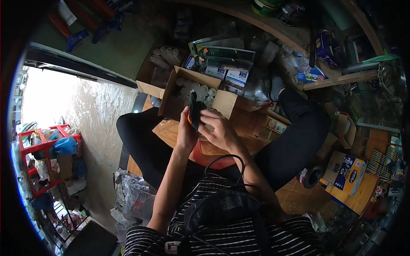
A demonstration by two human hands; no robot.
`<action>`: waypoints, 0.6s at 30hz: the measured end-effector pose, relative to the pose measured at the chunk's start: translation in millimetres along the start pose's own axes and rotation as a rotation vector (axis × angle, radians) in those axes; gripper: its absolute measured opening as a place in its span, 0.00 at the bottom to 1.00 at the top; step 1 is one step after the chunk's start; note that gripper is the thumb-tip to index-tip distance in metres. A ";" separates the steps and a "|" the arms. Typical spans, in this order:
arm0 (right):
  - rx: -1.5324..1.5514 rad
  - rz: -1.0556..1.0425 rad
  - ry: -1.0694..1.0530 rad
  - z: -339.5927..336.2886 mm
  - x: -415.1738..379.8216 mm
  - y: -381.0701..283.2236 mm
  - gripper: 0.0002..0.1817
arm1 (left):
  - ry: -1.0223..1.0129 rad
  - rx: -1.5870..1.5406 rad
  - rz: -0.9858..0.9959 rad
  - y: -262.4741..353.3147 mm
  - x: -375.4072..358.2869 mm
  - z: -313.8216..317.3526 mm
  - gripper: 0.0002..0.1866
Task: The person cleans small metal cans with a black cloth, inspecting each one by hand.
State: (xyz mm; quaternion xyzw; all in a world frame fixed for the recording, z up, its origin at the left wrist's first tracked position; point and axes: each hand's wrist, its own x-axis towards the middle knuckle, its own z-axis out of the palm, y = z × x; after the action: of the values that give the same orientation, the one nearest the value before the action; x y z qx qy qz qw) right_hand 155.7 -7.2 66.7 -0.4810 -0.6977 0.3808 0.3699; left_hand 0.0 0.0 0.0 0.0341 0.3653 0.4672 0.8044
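My left hand (pixel 185 133) is closed round a small black item (pixel 197 110) with a bright orange-red edge; its exact kind I cannot make out. From the other side my right hand (pixel 219 130) presses bent fingers against the same item, its fingertips partly hidden. Both hands are held up over my lap, in front of an open cardboard box (pixel 169 101). Inside the box stand several whitish, translucent tubes (pixel 186 87), close beyond the black item.
A second carton (pixel 150 88) with similar tubes sits behind. Flat printed packages (pixel 236 78) lean right of the boxes. A blue and white box (pixel 344 173) rests on a wooden board (pixel 363 198) at right. A red rack (pixel 49 160) stands at left. My legs flank the tiled floor (pixel 294 196).
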 end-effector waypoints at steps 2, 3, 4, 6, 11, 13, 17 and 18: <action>0.055 -0.042 -0.041 -12.0 6.2 -9.9 0.11 | -0.040 -0.072 0.025 -0.8 -1.1 -3.0 0.24; -0.020 -0.043 -0.011 -21.9 5.3 -5.4 0.11 | -0.079 -0.110 0.026 -6.9 3.9 8.5 0.23; -0.056 -0.045 0.028 -21.9 4.3 -3.9 0.11 | -0.093 -0.117 0.033 -0.6 -3.1 20.6 0.22; -0.120 -0.073 0.102 -24.1 4.7 -3.1 0.10 | -0.078 -0.116 0.037 1.5 -3.0 26.9 0.22; -0.038 -0.018 0.162 -14.3 2.8 2.7 0.14 | -0.283 -0.171 -0.119 -6.1 8.4 -11.5 0.26; 0.094 0.043 0.158 -10.4 3.6 2.4 0.19 | -0.142 -0.087 -0.109 -6.5 0.9 3.6 0.26; 0.369 0.253 0.045 -13.4 3.1 -4.6 0.35 | -0.145 0.017 -0.135 -2.8 -7.8 7.9 0.26; 0.407 0.259 -0.001 -16.2 3.5 -6.5 0.35 | -0.028 0.108 -0.087 -0.2 -21.0 40.2 0.24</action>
State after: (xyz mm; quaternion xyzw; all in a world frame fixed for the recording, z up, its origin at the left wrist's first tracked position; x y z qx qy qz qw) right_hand 166.6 -2.6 80.1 -0.4820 -0.5392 0.5579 0.4070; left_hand 18.8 -4.9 41.0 0.0678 0.3799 0.4108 0.8260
